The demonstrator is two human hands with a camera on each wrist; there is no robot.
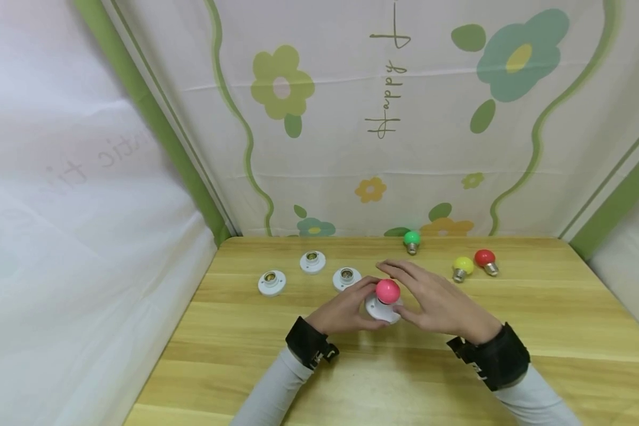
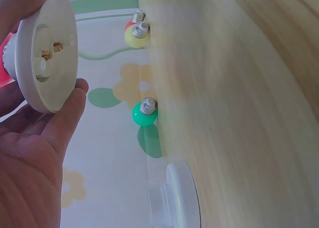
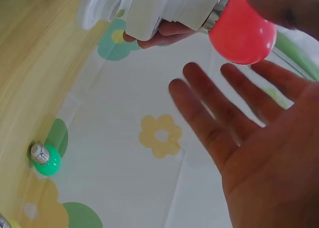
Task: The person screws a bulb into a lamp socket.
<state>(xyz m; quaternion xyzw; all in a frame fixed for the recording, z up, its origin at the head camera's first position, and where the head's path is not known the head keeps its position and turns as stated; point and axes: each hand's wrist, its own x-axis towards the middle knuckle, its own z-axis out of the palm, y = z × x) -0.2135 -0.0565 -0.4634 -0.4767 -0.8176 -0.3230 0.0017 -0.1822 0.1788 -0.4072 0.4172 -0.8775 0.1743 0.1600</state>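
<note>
My left hand (image 1: pixel 338 313) grips a round white lamp holder (image 1: pixel 375 310) by its rim, raised above the tabletop. Two brass screw terminals show on its underside (image 2: pixel 50 71) in the left wrist view. A pink-red bulb (image 1: pixel 388 291) sits in the holder, a strip of its silver screw cap visible between glass and socket in the right wrist view. Beside the bulb is my right hand (image 1: pixel 444 305), its fingers extended and spread. The right thumb (image 3: pixel 279 8) overlaps the bulb's edge, and the other fingertips lie just below the glass.
Three more white lamp holders, a left one (image 1: pixel 272 283), a back one (image 1: pixel 312 261) and a near one (image 1: pixel 346 278), stand on the wooden table (image 1: pixel 234 349). Green (image 1: pixel 412 239), yellow (image 1: pixel 462 266) and red (image 1: pixel 485 258) bulbs lie at the back right. A printed curtain (image 1: pixel 330 148) hangs behind.
</note>
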